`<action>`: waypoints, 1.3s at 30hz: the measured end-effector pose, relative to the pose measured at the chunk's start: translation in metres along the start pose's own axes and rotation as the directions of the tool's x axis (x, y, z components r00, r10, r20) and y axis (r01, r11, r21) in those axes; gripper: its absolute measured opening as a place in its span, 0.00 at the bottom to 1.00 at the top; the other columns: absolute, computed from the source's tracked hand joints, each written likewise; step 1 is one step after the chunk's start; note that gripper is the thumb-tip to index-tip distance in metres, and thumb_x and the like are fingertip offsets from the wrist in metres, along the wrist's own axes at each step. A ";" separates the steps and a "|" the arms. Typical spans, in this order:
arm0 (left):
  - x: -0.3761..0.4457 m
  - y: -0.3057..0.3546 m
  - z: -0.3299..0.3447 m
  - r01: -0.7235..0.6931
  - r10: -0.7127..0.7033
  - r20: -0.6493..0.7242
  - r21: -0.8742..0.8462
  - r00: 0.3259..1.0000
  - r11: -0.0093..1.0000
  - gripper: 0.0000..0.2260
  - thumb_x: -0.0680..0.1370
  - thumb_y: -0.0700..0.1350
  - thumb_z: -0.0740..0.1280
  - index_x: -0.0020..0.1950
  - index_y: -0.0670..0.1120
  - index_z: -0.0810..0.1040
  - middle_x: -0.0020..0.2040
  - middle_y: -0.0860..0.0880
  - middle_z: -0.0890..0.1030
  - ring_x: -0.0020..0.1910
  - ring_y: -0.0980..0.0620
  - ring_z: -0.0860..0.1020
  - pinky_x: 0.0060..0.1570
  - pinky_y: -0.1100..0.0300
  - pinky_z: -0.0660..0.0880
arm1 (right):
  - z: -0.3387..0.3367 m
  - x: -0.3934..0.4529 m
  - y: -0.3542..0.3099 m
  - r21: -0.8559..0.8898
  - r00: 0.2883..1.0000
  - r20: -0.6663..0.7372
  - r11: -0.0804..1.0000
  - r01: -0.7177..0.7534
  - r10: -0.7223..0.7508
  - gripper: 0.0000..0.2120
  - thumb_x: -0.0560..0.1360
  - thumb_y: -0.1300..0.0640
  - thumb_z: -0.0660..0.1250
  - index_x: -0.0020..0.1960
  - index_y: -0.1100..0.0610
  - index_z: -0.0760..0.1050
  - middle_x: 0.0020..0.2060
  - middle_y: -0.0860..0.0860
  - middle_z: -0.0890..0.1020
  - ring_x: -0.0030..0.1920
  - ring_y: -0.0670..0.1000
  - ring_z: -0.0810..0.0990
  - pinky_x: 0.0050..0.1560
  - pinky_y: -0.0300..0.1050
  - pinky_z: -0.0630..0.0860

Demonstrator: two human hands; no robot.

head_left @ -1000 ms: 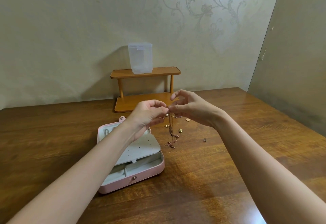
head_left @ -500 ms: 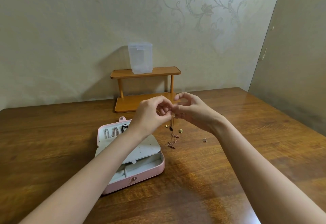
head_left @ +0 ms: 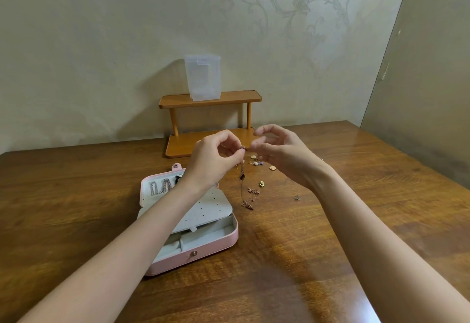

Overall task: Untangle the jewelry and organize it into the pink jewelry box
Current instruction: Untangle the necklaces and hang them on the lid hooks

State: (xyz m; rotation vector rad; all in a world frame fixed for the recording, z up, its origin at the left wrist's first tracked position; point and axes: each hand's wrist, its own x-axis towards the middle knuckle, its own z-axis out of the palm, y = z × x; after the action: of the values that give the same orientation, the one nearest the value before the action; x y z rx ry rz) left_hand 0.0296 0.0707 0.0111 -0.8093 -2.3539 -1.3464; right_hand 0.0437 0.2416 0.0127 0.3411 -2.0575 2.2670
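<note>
Head view: the worktop point(head_left: 330, 259) carries the open pink jewelry box point(head_left: 203, 254) near its middle, left of the hands, with a few chains already hung in its lid. A wooden shelf point(head_left: 211, 98) with a clear plastic container point(head_left: 202, 78) on its top tier stands at the far edge, against the wall.

The tangled chain point(head_left: 242, 185) hangs from the hands; its knotted lower end point(head_left: 248, 204) touches the worktop just right of the box. Judged handling: light, limp, thin and easily kinked or snapped. Take hold close to a knot with fingertips and tease loops apart; do not pull hard.

Both forearms reach forward, the hands raised above the worktop toward its far edge. The left hand point(head_left: 213, 162) pinches the top of the chain between thumb and curled fingers. The right hand point(head_left: 282, 154) pinches the same point, its other fingers loosely arched.

Small loose earrings point(head_left: 255, 161) and a ring point(head_left: 296, 197) lie scattered under and right of the hands.
</note>
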 end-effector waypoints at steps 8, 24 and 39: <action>0.002 0.000 0.000 -0.133 0.111 0.087 0.317 0.990 0.939 0.02 0.73 0.41 0.70 0.42 0.46 0.79 0.37 0.52 0.78 0.37 0.56 0.76 0.35 0.69 0.72 | 0.005 0.002 -0.004 -0.252 0.999 0.035 0.968 -0.007 0.017 0.14 0.72 0.69 0.69 0.53 0.58 0.70 0.36 0.52 0.80 0.34 0.44 0.79 0.39 0.36 0.75; 0.004 -0.002 0.001 -0.080 0.033 0.163 0.287 0.986 0.954 0.05 0.72 0.42 0.72 0.40 0.48 0.78 0.35 0.54 0.77 0.35 0.59 0.75 0.34 0.72 0.70 | 0.007 0.002 -0.002 -0.315 0.991 0.027 0.942 -0.113 0.128 0.12 0.74 0.67 0.66 0.55 0.60 0.69 0.39 0.55 0.80 0.35 0.45 0.77 0.37 0.35 0.74; -0.006 -0.007 0.012 -0.123 0.114 0.087 0.101 0.990 0.987 0.13 0.72 0.35 0.71 0.47 0.49 0.69 0.39 0.56 0.75 0.37 0.59 0.75 0.40 0.67 0.74 | 0.010 0.009 0.008 -0.188 0.970 0.068 0.958 -0.216 0.232 0.07 0.75 0.68 0.64 0.50 0.61 0.70 0.40 0.56 0.75 0.38 0.49 0.74 0.43 0.42 0.74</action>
State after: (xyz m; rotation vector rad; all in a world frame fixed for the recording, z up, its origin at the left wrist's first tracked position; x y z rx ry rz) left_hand 0.0305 0.0768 -0.0032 -0.9722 -2.3737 -1.1504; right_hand 0.0343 0.2299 0.0072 0.2101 -2.4390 2.1947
